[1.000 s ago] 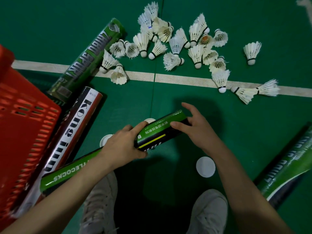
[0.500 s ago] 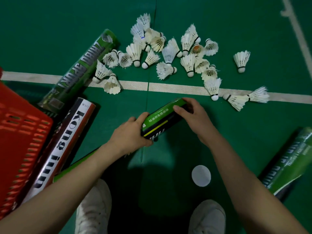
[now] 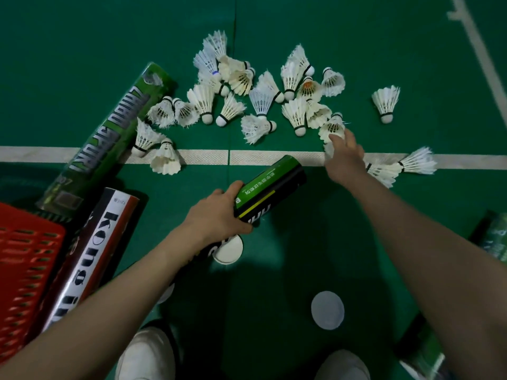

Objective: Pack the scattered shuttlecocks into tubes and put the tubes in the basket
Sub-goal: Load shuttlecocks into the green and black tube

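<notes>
1. Green court floor [image 3: 82,50] fills the frame, with a white line [image 3: 247,157] running across the middle.
2. At the lower left stands the red basket [image 3: 27,270]. No tube lies inside the part I can see. Beside it lie a black-and-white tube [image 3: 90,250] and, above that, a long green tube [image 3: 109,133].
3. Just left of centre, the left hand [image 3: 216,215] is wrapped round the green-and-black tube [image 3: 270,187], fingers curled about its lower half. The open mouth is tilted up towards the white line. A white cap [image 3: 229,249] sits just under that hand, and another cap [image 3: 327,314] lies lower right of centre.
4. Across the upper middle the shuttlecocks [image 3: 260,105] lie heaped above the line, some touching, some nested. One lone shuttlecock [image 3: 386,102] sits apart at the right.
5. Right of centre, the right hand [image 3: 344,157] is stretched out with fingers extended, tips touching the skirt of the nearest shuttlecock [image 3: 333,127]. I see nothing pinched.
6. At the right edge another green tube [image 3: 493,239] lies partly out of frame.
7. By my judgement these birds weigh almost nothing and their feathers are brittle and already frayed. Each is best taken by the firm cork, or lightly round the skirt, and fed in cork first. The cardboard tube looks stiff and light, so one hand at mid-length should steady it.
</notes>
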A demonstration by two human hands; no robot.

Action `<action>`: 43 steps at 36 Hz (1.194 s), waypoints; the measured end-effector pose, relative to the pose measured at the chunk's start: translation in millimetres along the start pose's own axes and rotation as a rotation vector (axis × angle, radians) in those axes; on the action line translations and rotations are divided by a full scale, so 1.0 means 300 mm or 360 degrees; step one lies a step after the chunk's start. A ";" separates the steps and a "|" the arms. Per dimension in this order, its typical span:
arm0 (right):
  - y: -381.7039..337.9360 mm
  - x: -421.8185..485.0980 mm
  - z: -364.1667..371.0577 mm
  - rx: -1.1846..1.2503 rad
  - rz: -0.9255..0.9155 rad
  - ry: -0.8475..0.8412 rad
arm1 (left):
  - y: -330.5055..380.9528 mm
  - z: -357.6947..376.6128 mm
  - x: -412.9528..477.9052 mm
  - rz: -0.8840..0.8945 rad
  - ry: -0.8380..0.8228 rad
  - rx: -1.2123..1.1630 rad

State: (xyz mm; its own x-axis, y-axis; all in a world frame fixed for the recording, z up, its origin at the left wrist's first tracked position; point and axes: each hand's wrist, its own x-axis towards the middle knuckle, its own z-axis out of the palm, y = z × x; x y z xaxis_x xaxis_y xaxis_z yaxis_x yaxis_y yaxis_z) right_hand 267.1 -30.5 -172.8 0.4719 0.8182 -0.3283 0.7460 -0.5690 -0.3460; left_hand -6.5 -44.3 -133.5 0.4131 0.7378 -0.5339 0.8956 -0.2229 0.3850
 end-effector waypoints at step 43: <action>-0.166 -0.498 -0.047 0.1323 -0.0341 -0.0128 | -0.111 0.043 -0.233 0.0236 0.0276 -0.0252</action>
State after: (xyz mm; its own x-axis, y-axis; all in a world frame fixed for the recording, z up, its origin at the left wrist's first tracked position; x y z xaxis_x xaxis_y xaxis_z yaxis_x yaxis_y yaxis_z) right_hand 166.2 -123.4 -94.1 0.3021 0.9244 -0.2329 0.2143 -0.3039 -0.9283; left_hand -63.1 -96.5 -118.8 0.4914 0.8055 -0.3312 0.7847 -0.2445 0.5697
